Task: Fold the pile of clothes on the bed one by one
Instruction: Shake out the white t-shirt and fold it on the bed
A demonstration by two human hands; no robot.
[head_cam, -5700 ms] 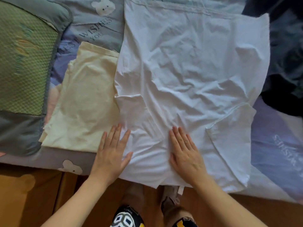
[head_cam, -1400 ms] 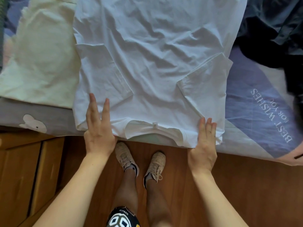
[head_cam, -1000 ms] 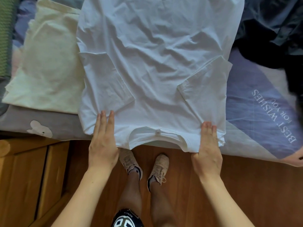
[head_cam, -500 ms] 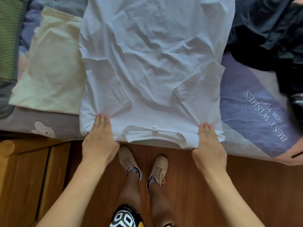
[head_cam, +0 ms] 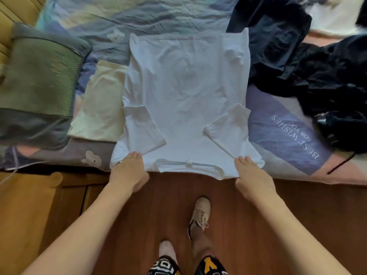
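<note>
Both arms reach forward over the wooden floor [head_cam: 228, 195] to the bed [head_cam: 288, 135] edge. The left hand [head_cam: 129, 171] and right hand [head_cam: 250, 175] each pinch a shoulder corner of the white T-shirt [head_cam: 184, 92], fingers on top, thumbs hidden beneath. The shirt lies flat, collar nearest, both sleeves folded inward. Just to its left lies a folded cream garment [head_cam: 101, 108], beyond that a green pillow [head_cam: 37, 76]; to the right, a dark clothes pile [head_cam: 317, 72]. Half a second earlier the grip looked the same, though less of the bed showed.
</note>
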